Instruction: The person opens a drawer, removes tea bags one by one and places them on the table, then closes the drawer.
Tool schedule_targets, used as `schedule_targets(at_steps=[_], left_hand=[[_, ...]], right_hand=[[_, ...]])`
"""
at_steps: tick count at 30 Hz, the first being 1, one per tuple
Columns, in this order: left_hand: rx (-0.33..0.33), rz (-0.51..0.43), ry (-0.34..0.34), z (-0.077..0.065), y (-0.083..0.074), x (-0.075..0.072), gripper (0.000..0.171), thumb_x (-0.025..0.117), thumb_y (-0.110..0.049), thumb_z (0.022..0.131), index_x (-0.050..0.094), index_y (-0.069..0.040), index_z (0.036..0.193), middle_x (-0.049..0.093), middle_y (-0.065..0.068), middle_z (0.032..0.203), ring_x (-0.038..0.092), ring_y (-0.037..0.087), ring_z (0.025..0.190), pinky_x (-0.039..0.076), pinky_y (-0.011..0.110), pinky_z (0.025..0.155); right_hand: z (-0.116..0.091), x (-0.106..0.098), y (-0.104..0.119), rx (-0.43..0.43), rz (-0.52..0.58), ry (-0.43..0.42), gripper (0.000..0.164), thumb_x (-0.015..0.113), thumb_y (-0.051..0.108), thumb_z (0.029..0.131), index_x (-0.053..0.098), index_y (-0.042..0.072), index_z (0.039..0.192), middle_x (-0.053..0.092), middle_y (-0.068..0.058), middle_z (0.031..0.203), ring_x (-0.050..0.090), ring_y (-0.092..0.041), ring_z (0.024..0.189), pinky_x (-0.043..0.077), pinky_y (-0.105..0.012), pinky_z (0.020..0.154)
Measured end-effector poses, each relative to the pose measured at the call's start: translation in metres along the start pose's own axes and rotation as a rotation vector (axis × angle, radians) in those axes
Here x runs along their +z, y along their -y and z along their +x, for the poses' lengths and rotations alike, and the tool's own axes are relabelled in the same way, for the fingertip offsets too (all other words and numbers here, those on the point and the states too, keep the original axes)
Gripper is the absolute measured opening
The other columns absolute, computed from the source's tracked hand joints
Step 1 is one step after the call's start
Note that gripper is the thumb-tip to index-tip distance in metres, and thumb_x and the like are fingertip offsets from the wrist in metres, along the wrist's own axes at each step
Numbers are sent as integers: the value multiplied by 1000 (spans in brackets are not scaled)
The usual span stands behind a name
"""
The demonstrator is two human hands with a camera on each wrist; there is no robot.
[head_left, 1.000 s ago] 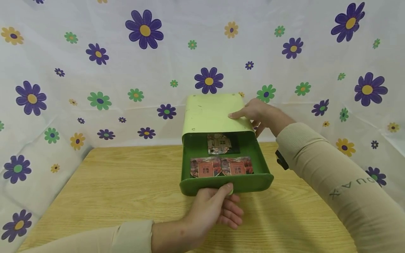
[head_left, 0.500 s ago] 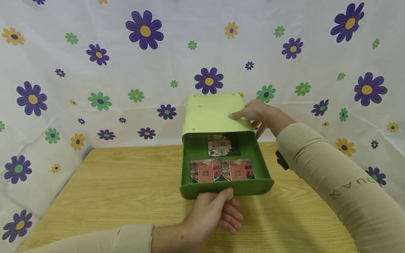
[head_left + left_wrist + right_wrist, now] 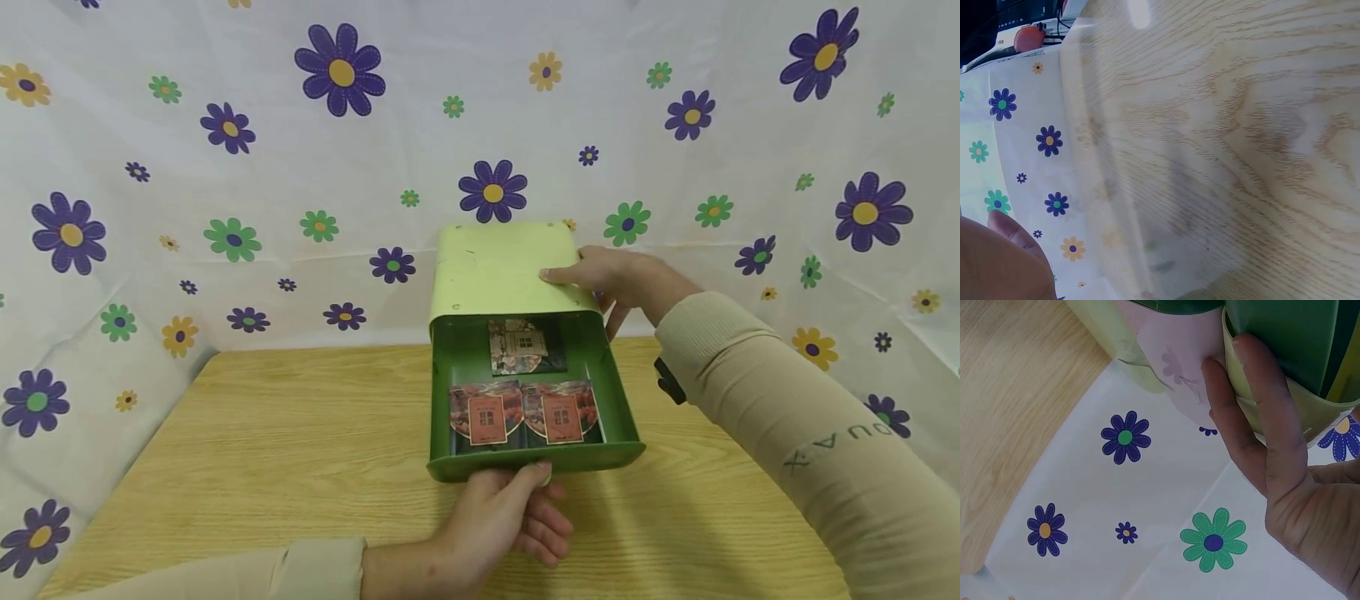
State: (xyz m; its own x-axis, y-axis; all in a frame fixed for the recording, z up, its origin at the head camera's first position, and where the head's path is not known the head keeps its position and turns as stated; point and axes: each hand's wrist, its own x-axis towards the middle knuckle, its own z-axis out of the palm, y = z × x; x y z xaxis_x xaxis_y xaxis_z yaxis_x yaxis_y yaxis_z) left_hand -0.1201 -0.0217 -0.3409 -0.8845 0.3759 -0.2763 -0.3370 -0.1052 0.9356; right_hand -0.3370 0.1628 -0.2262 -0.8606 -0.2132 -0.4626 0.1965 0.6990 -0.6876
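A pale yellow drawer box (image 3: 495,275) sits at the back of the wooden table, its dark green drawer (image 3: 618,408) pulled well out toward me. Two red-labelled tea sachets (image 3: 487,419) lie side by side near the drawer's front. Behind them lies a darker tea sachet (image 3: 521,348) with a beige label. My left hand (image 3: 495,517) pinches the small light green knob at the drawer front, mostly covered by the thumb. With thumb on top and fingers down the right side, my right hand (image 3: 611,275) grips the box. In the right wrist view its fingers (image 3: 1269,394) press against the box's side.
The wood-grain table (image 3: 300,433) reaches out on both sides of the box. A white cloth (image 3: 262,167) with printed flowers hangs right behind it. In the left wrist view, a round orange-red object (image 3: 1029,39) and dark cables show beyond the cloth.
My left hand has drawn the drawer further toward me, so more of the sachets shows. The right hand has stayed on the box, which keeps its place.
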Motion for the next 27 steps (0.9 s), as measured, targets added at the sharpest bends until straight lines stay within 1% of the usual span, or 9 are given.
schedule_targets(at_steps=[5,12,19,24,27], left_hand=[[-28,23,6,2,5,-3,40,46,-30,105,62,5,109,69,5,73,67,12,59,59,30,59],[-52,27,14,2,7,-6,43,46,-34,104,62,5,112,70,4,74,67,12,60,60,31,61],[-16,14,35,-1,9,-12,45,49,-34,103,59,7,118,69,3,72,67,12,59,60,30,60],[-1,9,38,-7,10,-23,41,51,-33,102,57,5,117,70,2,72,67,11,59,59,28,60],[-21,33,29,-14,8,-37,41,51,-33,102,58,5,116,69,1,73,67,10,61,58,26,60]], right_hand=[[1,1,0,-8,3,-2,74,51,49,101,19,5,152,42,-30,143,54,-54,121,59,-57,70],[1,1,-1,-17,8,-2,73,51,49,101,20,4,151,44,-29,141,55,-53,120,59,-56,70],[0,1,-2,-23,18,11,71,51,49,102,23,4,149,46,-30,140,56,-54,119,59,-57,71],[0,1,-2,-27,12,12,71,50,48,102,22,3,150,45,-30,140,56,-54,119,59,-58,71],[0,1,-1,-31,9,13,71,49,48,102,22,3,150,45,-30,140,56,-54,119,59,-58,71]])
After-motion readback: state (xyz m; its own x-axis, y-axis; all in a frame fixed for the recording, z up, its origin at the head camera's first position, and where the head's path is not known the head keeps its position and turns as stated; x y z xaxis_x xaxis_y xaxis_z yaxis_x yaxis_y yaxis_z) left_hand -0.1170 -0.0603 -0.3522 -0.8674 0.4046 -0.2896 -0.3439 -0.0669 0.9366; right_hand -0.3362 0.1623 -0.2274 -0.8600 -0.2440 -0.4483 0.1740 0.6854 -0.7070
